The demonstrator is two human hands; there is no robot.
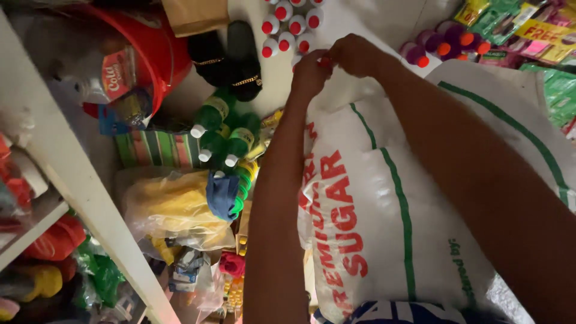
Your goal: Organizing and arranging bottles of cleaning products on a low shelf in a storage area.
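Hands, left hand (309, 75) and right hand (354, 54), pinch the white sack (384, 216) top, green bottles (225, 129) just beside it.

Tight floor, little free room.
Bare floor (384, 21) at 12 o'clock; white sack (384, 216) blocks centre, green bottles (222, 129) probably crowd 10 o'clock.

A large white woven sack (390, 204) with red lettering and green stripes is seen at centre right. Green bottles (225, 129) with yellow labels are clustered at centre left beside a yellow plastic bag (171, 207). Green and yellow sachet packets (522, 30) are ranged at the upper right.
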